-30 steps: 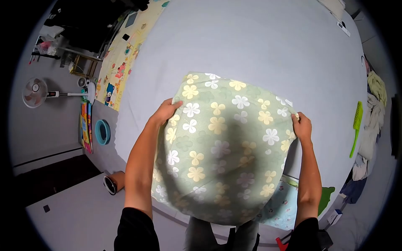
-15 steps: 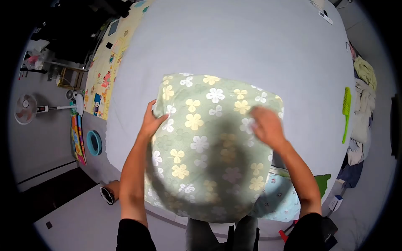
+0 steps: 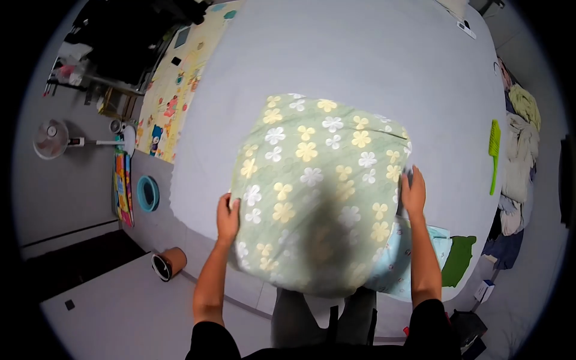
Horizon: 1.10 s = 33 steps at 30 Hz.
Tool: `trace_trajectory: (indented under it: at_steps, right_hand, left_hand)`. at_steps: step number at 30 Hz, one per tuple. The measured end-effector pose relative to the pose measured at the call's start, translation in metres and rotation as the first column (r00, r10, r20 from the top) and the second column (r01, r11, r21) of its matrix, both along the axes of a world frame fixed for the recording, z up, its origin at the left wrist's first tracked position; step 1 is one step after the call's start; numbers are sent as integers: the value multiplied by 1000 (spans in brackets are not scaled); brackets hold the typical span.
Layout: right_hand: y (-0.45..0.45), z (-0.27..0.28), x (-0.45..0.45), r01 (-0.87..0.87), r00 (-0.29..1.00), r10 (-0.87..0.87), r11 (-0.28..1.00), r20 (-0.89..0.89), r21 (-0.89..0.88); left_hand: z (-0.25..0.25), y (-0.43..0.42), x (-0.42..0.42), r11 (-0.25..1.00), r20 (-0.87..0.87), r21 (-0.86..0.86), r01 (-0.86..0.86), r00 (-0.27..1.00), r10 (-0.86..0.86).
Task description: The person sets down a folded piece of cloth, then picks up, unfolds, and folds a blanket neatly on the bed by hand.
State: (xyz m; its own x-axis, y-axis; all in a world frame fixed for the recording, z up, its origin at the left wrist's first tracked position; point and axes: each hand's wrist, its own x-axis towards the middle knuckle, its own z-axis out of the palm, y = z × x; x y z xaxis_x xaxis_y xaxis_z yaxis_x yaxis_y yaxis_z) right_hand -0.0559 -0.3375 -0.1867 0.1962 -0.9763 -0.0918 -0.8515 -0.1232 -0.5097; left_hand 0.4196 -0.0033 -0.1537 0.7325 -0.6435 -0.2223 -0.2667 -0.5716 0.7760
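A puffy green pillow (image 3: 311, 177) with white and yellow flowers lies in front of me on the grey-sheeted bed (image 3: 336, 54), its near end reaching over the bed's front edge. My left hand (image 3: 228, 217) is closed on its left edge, the thumb showing and the other fingers partly hidden behind the cloth. At the right side, my right hand (image 3: 413, 191) is open, fingers stretched out and thumb apart, right beside the pillow's edge. Under my right forearm lies a light blue patterned cloth (image 3: 397, 264), partly covered by the pillow. A dark green cloth piece (image 3: 459, 261) is next to it.
A lime green comb-shaped brush (image 3: 494, 144) lies at the bed's right edge. Piled clothes (image 3: 521, 144) are beyond it. To the left are a cartoon mat (image 3: 165, 114), a white fan (image 3: 51, 138), a blue basin (image 3: 147, 193) and a brown bin (image 3: 171, 264).
My right hand has moved from above the pillow's upper right to its right side. My left hand has slid lower along the left edge. The whole view has shifted slightly.
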Motion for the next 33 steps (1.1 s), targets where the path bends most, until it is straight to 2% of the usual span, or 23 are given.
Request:
trace_trajectory:
  at_steps: [2,3,5,6,8,9,11,12,13,15,16,17,20,21,23,27,30,33]
  right_hand:
    - [68,23,8,-3,1000,3,997,3,-80]
    - [100,30,11,1,1000,2,996,26,-92]
    - [160,44,16,82,988,-91,994,128,79]
    - [187,51,21,140,966,-175,973,190,182]
    - [233,53,26,213,932,-254,961,259,174]
    - [257,54,24,249,914,-292,952,283,177]
    - [290,58,23,405,846,-483,857,226,317]
    - [306,53,21,478,797,-572,793,191,378]
    - [327,3,-10,454,706,-645,730,294,511]
    - [352,15,-15,418,680,-696,627,230,658]
    - [359,20,-17,392,672,-713,570,198,722]
    - [367,23,-18,393,664,-729,528,165,753]
    - [389,44,-10,337,683,-700,554,207,761]
    - [396,49,-5,374,659,-731,524,178,766]
    - [405,46,-8,284,698,-693,496,178,820]
    - [424,42,-12,153,766,-624,405,150,901]
    - [442,41,-19,106,789,-587,417,178,903]
    - [465,37,-29,-31,779,-512,545,362,838]
  left_hand:
    - [-6,36,-11,996,195,36,80,977,-85]
    - [13,41,-20,990,158,104,96,981,-112]
    - [34,56,-32,964,118,243,113,982,-145]
    - [52,59,-35,951,103,252,182,972,-213]
    - [54,77,-34,937,180,237,256,937,-301]
    - [51,91,-35,954,134,212,214,960,-245]
    - [45,106,-33,980,46,156,123,990,-132]
    - [48,113,-32,973,18,204,104,994,-110]
    - [49,117,-32,964,-7,249,89,996,-90]
    - [37,130,-27,948,0,312,66,998,-70]
    - [29,135,-24,947,-51,317,60,998,-46]
    - [20,141,-21,944,-100,325,52,995,-21]
    - [15,160,-9,955,-257,285,81,966,-6]
    - [13,166,-4,962,-308,257,94,951,-10]
    - [8,178,2,971,-419,206,126,907,-29]
    - [30,198,-7,981,-597,139,133,802,-25]
    - [11,214,-11,979,-563,136,153,825,-51]
    - [-4,222,-28,998,-434,17,59,900,-46]
